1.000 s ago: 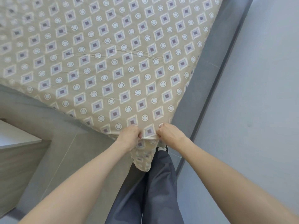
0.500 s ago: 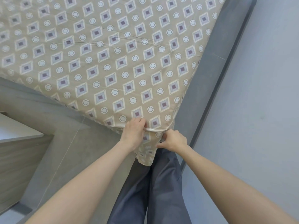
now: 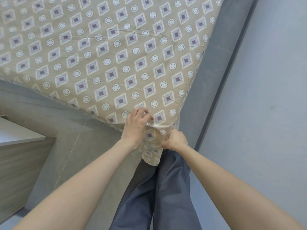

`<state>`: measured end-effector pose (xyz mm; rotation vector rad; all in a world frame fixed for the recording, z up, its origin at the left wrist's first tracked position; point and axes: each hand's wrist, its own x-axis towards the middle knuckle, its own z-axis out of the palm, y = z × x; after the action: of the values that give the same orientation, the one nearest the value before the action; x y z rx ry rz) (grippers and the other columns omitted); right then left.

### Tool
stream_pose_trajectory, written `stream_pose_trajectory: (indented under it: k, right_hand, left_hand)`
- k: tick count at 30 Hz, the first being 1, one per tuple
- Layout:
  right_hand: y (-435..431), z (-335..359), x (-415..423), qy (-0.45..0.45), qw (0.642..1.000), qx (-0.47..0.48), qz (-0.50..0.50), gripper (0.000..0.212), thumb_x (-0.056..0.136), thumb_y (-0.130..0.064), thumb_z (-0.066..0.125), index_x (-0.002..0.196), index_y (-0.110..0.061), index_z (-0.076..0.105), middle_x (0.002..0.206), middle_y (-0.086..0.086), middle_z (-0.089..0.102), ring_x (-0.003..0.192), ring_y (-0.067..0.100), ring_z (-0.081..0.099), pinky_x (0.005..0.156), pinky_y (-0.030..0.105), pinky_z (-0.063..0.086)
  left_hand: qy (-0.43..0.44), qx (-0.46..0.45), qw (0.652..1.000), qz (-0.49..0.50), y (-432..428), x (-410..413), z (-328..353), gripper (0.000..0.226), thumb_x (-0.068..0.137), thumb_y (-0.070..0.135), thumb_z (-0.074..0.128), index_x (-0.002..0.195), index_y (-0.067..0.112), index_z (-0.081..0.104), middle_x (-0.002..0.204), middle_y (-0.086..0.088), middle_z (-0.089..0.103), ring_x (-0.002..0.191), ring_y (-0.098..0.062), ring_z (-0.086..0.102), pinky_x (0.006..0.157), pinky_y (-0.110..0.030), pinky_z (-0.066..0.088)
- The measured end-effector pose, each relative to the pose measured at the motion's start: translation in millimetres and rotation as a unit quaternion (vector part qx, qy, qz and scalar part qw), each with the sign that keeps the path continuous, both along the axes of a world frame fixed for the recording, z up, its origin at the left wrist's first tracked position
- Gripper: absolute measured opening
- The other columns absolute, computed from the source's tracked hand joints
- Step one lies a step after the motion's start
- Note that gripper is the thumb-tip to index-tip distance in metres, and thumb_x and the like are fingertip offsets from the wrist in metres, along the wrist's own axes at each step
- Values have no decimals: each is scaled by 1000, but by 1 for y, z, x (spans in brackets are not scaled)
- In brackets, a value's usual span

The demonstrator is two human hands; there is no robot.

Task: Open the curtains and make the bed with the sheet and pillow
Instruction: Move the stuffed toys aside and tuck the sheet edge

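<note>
**Friend:** Where's the sheet right now?

**Me:** The sheet [image 3: 116,63] is spread over the bed [image 3: 197,63] and fills the upper left and middle of the frame. It lies mostly flat, with a few thin creases running toward the upper right. No pillow or curtain is in sight.

**Friend:** And the corner?

**Me:** It sits just below centre, pointing at my legs. A loose flap [image 3: 152,151] hangs off it toward the floor [image 3: 49,130], in front of my trousers [image 3: 157,196].

**Friend:** What are your hands doing?

**Me:** My left hand [image 3: 135,128] is on top of the corner. Its fingers [image 3: 141,112] are bent and spread on the cloth, and the thumb looks to be nipping a small ridge of fabric. My right hand [image 3: 176,141] is lower, at the right edge of the flap, curled tight around that edge.

**Friend:** So how do you finish it neatly?

**Me:** I'd say the left should pin the top so the pattern doesn't slide. The right should draw the flap straight down until the ridge flattens, then fold it against the side and push it under. The cloth looks thin and slick, so I'd pull evenly rather than yank. Afterwards I'd sweep the creases out toward the far edge.
</note>
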<state>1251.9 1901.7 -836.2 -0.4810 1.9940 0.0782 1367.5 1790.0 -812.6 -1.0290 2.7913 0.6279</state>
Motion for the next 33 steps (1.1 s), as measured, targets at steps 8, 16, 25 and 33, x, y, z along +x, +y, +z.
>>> stream_pose_trajectory:
  k: [8,16,25,33]
  right_hand:
    - [7,-7,0,-4,1000,2,27,19,71,-12,67,89,-10,62,91,5,65,87,26,64,67,30,51]
    - [-2,-25,10,-78,986,-37,-144,41,87,-7,49,128,-9,48,128,13,55,117,33,54,92,38,50]
    - [0,-1,-19,-86,923,-59,-370,41,93,-7,42,134,-11,42,132,10,50,118,29,52,100,42,47]
    - [-16,105,-73,-58,928,-130,-343,37,95,-11,39,132,-13,45,121,5,55,116,28,55,99,40,46]
  left_hand:
    - [-45,62,997,23,5,1,-7,36,88,6,52,119,23,52,114,0,49,100,-23,44,79,-33,42]
    - [-57,127,990,24,-2,-3,-8,42,83,1,53,119,20,51,109,-4,48,100,-27,45,86,-38,43]
    - [-122,172,976,62,-2,-13,10,33,91,11,47,122,21,49,120,-4,48,112,-26,44,87,-37,42]
    - [-117,196,968,101,-24,-51,90,46,94,16,41,139,25,43,138,-4,48,112,-27,56,85,-36,48]
